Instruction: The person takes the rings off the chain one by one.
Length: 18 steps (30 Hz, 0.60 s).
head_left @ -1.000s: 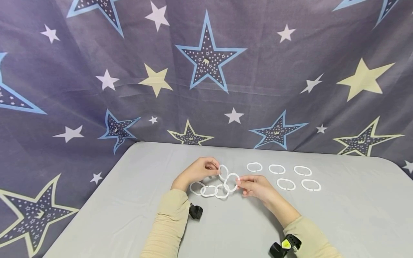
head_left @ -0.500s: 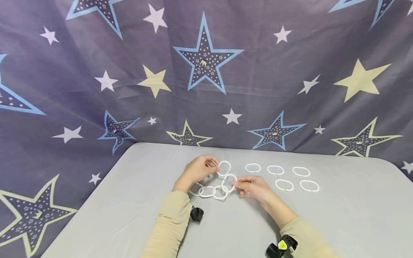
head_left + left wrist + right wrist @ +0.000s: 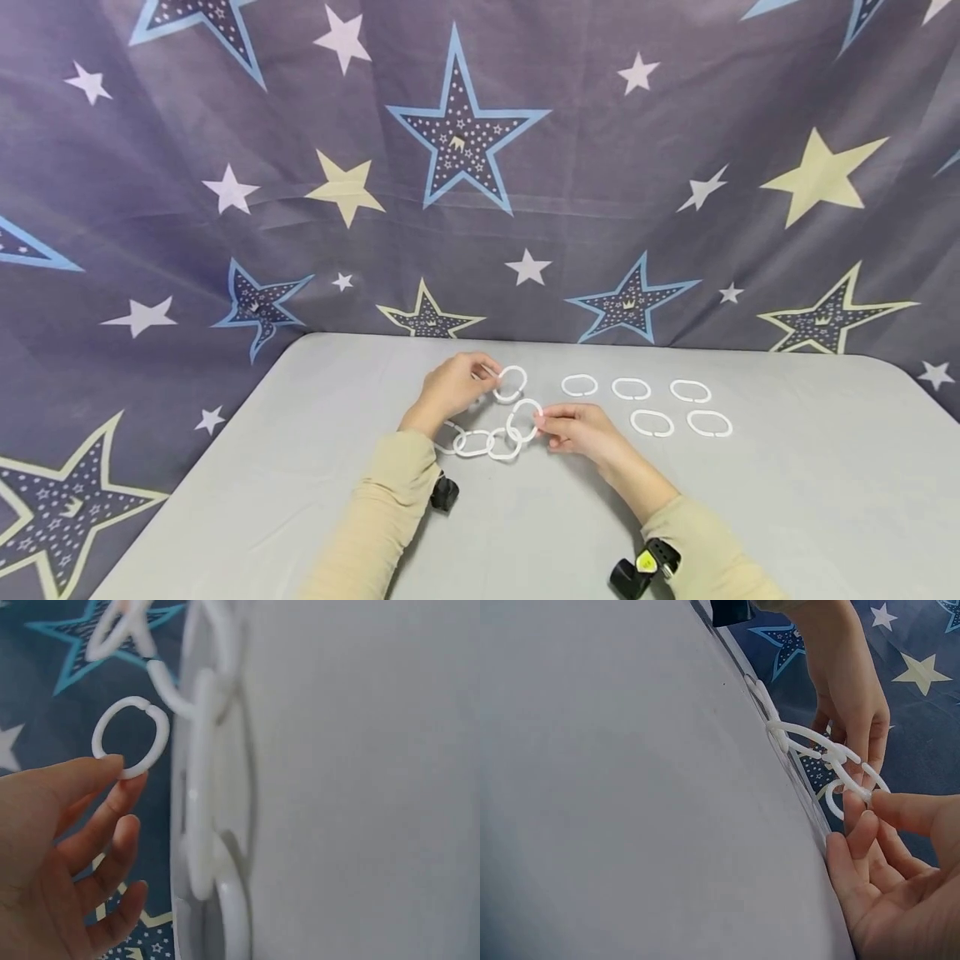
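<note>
My left hand (image 3: 455, 387) pinches a loose white oval plastic link (image 3: 162, 733) between thumb and index finger; its other fingers are loosely bent. A small gap shows in that link's rim. To its lower right, my right hand (image 3: 581, 433) pinches the end link (image 3: 511, 417) of a white chain, raised on its edge. The rest of the chain (image 3: 472, 454), several joined links, trails left over the table, its far end partly behind my left wrist. In the head view a narrow space separates the two held links.
Several loose white links (image 3: 708, 435) lie in two rows on the grey table (image 3: 525, 533), right of my hands. A star-patterned cloth (image 3: 570, 183) hangs behind the table's far edge. Black cameras sit on both wrists, one below the left hand (image 3: 444, 493).
The left hand's link has turned from narrow to rounder in view and moved up, away from the right hand's link, which it overlapped before. The right hand still holds the chain's end link.
</note>
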Each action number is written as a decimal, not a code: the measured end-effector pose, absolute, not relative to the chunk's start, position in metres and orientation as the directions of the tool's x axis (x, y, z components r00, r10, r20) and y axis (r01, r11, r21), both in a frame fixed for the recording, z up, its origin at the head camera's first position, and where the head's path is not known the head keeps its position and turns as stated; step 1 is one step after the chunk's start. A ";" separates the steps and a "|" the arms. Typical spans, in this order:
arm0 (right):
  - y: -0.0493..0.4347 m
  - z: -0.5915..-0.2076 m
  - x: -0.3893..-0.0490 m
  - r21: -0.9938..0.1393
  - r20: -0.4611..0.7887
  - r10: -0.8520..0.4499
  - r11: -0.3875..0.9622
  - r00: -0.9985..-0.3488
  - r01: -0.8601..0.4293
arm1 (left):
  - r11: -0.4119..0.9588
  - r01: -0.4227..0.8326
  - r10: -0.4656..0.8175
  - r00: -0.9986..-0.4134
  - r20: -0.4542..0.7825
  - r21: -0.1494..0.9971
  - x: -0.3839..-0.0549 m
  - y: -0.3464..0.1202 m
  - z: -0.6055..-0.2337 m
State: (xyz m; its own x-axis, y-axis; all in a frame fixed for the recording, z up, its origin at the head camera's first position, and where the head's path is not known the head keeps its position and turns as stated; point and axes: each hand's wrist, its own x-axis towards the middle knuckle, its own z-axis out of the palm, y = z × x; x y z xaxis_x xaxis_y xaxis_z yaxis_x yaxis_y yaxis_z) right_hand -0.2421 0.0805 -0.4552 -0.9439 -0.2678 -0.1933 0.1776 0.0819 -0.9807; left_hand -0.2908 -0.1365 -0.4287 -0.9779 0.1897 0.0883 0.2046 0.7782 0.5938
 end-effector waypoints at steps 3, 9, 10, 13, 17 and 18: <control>0.080 -0.455 -0.243 -0.981 -0.194 -0.261 0.080 -0.946 0.179 | 0.807 0.223 0.208 -0.974 0.090 0.546 -0.295 -0.132 -0.430; 0.080 -0.457 -0.242 -0.981 -0.196 -0.261 0.069 -0.945 0.184 | 0.830 0.240 0.242 -0.968 0.063 0.504 -0.304 -0.120 -0.432; 0.080 -0.457 -0.242 -0.980 -0.196 -0.262 0.067 -0.945 0.185 | 0.830 0.240 0.247 -0.967 0.054 0.503 -0.306 -0.119 -0.433; 0.079 -0.457 -0.243 -0.981 -0.194 -0.265 0.067 -0.944 0.183 | 0.828 0.251 0.272 -0.962 0.031 0.502 -0.313 -0.115 -0.434; 0.079 -0.457 -0.245 -0.980 -0.195 -0.256 0.076 -0.947 0.182 | 0.829 0.285 0.312 -0.950 0.024 0.482 -0.323 -0.109 -0.437; 0.079 -0.457 -0.245 -0.980 -0.197 -0.255 0.077 -0.947 0.183 | 0.832 0.292 0.318 -0.948 0.027 0.471 -0.326 -0.108 -0.438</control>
